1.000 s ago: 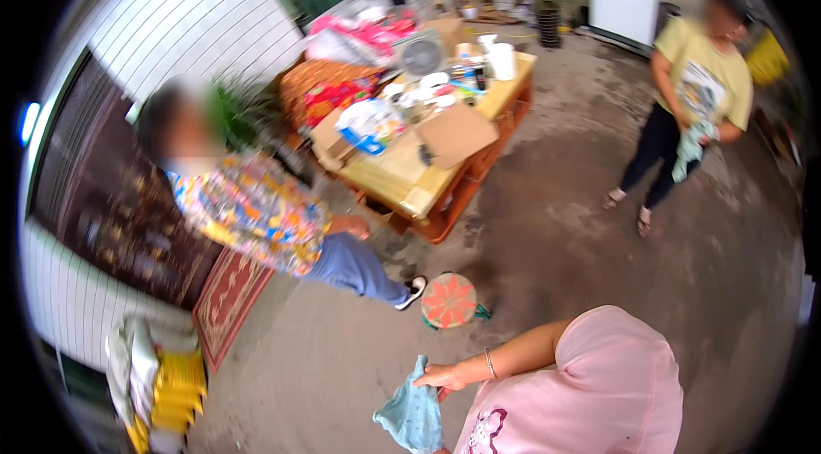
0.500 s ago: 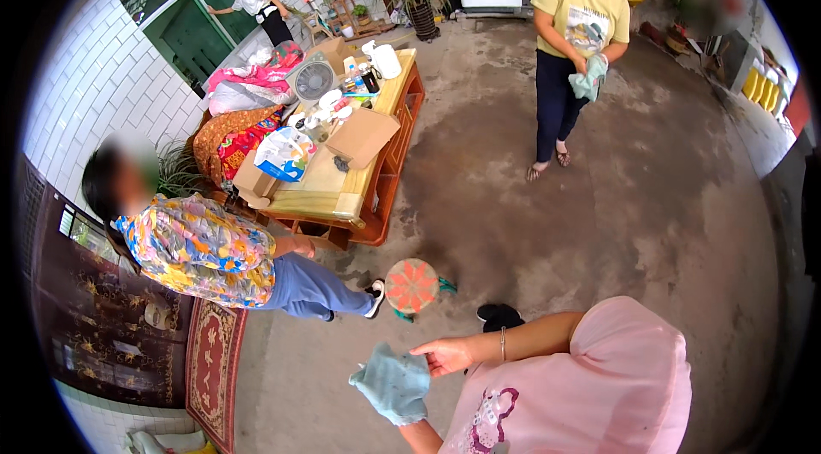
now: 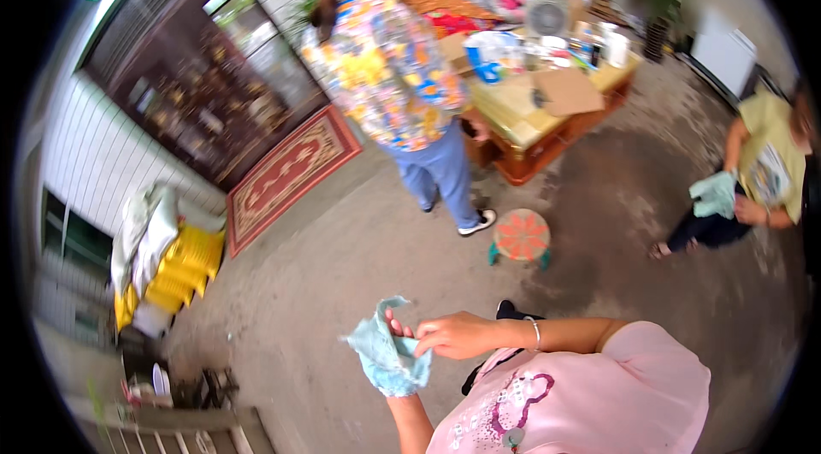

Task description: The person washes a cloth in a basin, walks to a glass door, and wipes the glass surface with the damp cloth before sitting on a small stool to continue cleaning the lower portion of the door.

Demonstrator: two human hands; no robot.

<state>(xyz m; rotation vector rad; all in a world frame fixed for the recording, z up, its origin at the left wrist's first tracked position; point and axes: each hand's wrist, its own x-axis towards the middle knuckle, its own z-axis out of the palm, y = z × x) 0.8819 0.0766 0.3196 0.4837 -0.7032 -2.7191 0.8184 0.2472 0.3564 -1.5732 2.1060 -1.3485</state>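
A light blue-green cloth (image 3: 386, 364) is draped around my left hand (image 3: 396, 326), covering most of the palm and wrist; only some fingers show past its edge. My right hand (image 3: 451, 335), with a bracelet on its wrist, comes in from the right and pinches the cloth's right edge between bent fingertips. Both hands are close together in front of my pink shirt (image 3: 581, 394). How the left fingers grip inside the cloth is partly hidden.
A round stool (image 3: 522, 234) with a flower-patterned top stands ahead. Beyond are a person in a floral shirt (image 3: 393, 69) and a cluttered wooden table (image 3: 513, 116). At right, another person (image 3: 770, 163) holds a similar cloth. Yellow stacked items (image 3: 184, 262) and a red rug (image 3: 295, 176) lie left.
The view has swung left, bringing the doorway, rug and yellow stack further in. My right hand has moved from the cloth's upper edge to a closer pinch, and left fingers now show.
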